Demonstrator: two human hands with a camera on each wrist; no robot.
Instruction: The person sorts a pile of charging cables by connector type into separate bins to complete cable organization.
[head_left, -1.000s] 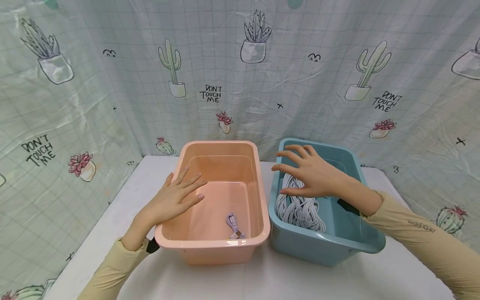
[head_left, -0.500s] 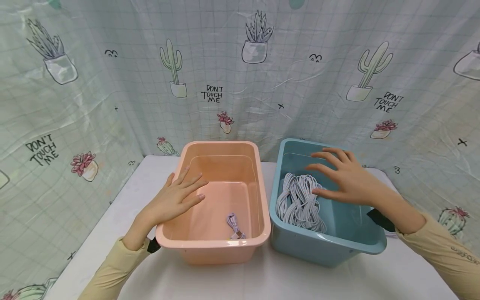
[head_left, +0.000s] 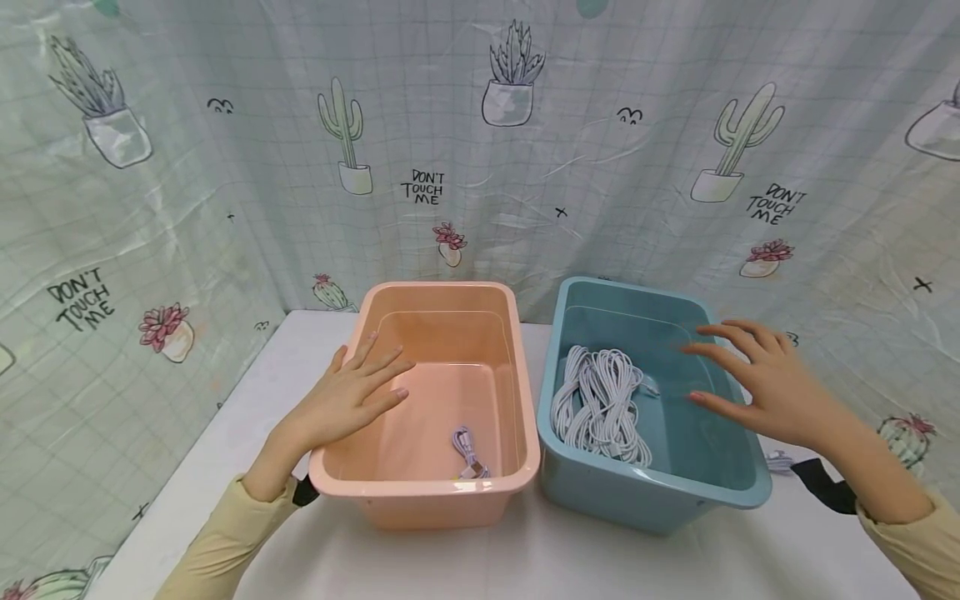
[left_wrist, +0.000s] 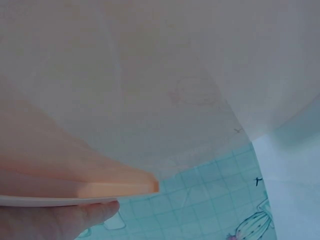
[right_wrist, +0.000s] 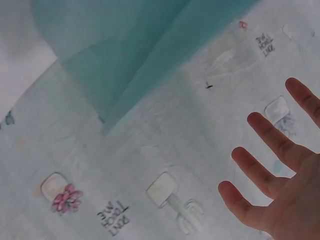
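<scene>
My left hand [head_left: 341, 404] rests with spread fingers on the left rim of the peach bin [head_left: 435, 487]; in the left wrist view a fingertip lies along that rim [left_wrist: 60, 201]. A small bundled cable [head_left: 467, 450] lies on the bin's floor at the front right. To its right stands the blue bin [head_left: 645, 500], with several coiled white cables [head_left: 603, 408] heaped in its left part. Above that bin's right edge hovers my right hand [head_left: 780, 387], fingers spread and holding nothing. The right wrist view shows those fingers [right_wrist: 272, 137] apart from the blue bin [right_wrist: 145, 55].
Both bins stand side by side on a white table [head_left: 495, 558]. Another white cable bundle [head_left: 780, 461] lies on the table right of the blue bin, partly hidden behind it. A curtain [head_left: 480, 167] printed with cacti hangs behind and along the sides.
My right hand has moved from above the heaped cables rightward to the blue bin's right edge, uncovering the heap and the bundle outside. The left hand has stayed still.
</scene>
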